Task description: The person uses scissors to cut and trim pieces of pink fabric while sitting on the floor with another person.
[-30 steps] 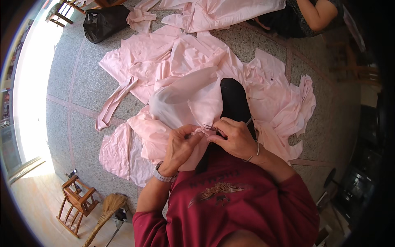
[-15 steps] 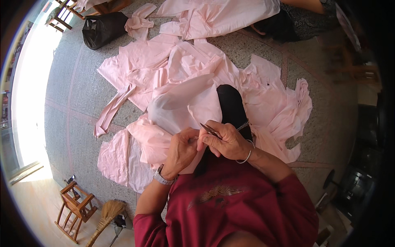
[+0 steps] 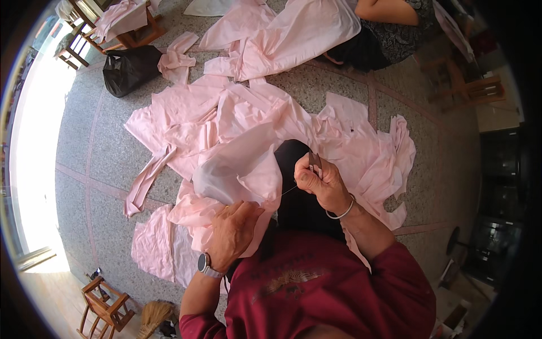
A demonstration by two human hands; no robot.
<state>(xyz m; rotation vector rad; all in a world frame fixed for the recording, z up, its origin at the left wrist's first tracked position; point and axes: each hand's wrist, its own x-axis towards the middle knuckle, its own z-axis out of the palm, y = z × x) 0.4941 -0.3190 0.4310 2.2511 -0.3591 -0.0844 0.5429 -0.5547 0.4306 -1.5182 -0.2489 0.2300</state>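
Light pink fabric [image 3: 261, 168] is draped over my lap, with its loose folds spreading onto the floor. My left hand [image 3: 234, 229] grips the near edge of this cloth, fingers closed and partly hidden. To the right, my right hand [image 3: 324, 186] is closed around small dark thread snips [image 3: 315, 162], their blades showing above the fingers. A thin thread [image 3: 289, 191] runs taut from the cloth to the pinched thumb and finger of that same hand.
More pink fabric pieces [image 3: 370, 141] lie across the speckled floor [image 3: 110, 135]. A black plastic bag [image 3: 130, 70] sits far left. Another person's arm [image 3: 389, 11] shows at the far right, beside draped pink cloth. A small wooden chair [image 3: 107, 305] and a straw broom [image 3: 153, 316] stand near left.
My hands have moved apart. The right one went right and slightly up with the snips, drawing the thread out, while the left moved down a little with the cloth. The view has shifted.
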